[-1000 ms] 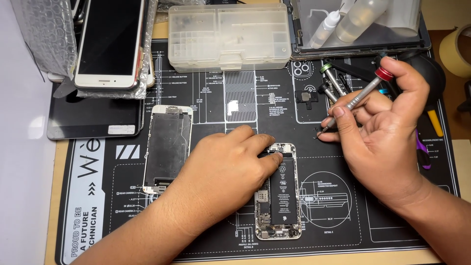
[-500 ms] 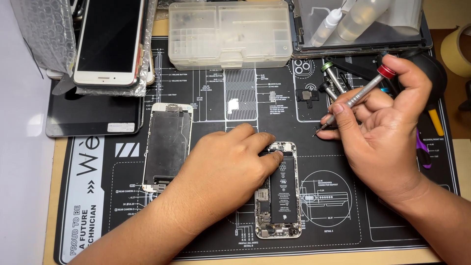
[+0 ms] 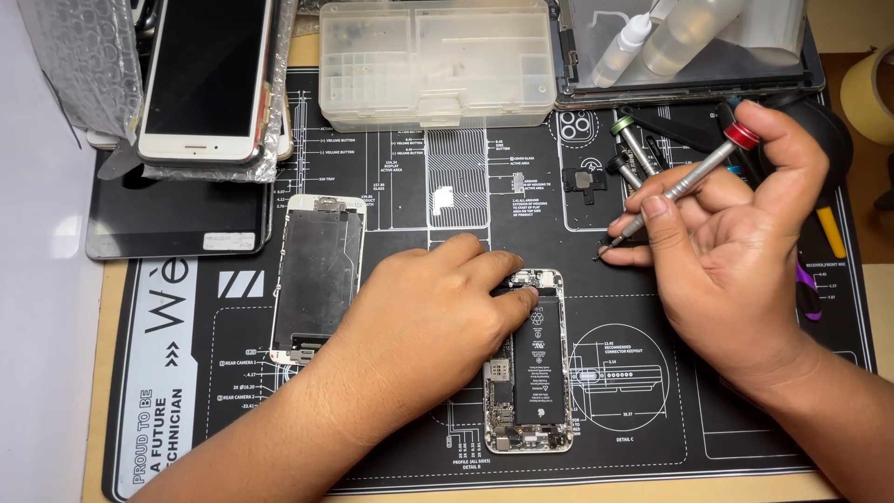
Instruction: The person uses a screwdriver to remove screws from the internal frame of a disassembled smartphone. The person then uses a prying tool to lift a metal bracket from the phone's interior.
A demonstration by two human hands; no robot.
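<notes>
Pinching a screwdriver (image 3: 684,184), right hand (image 3: 736,251), left hand (image 3: 424,317) flat, fingertips on opened phone (image 3: 529,373).

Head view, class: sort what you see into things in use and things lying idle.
In use: left hand resting on opened phone body; right hand holding red-capped metal screwdriver.

Idle: detached screen panel; clear plastic parts box; white phone; green-capped screwdriver.

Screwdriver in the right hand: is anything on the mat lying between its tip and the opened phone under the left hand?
Nothing visible does. The screwdriver tip hovers over bare black mat, just right of the opened phone. The left hand rests on the phone's upper left part, leaving the right side uncovered. Spare drivers lie farther back.
</notes>
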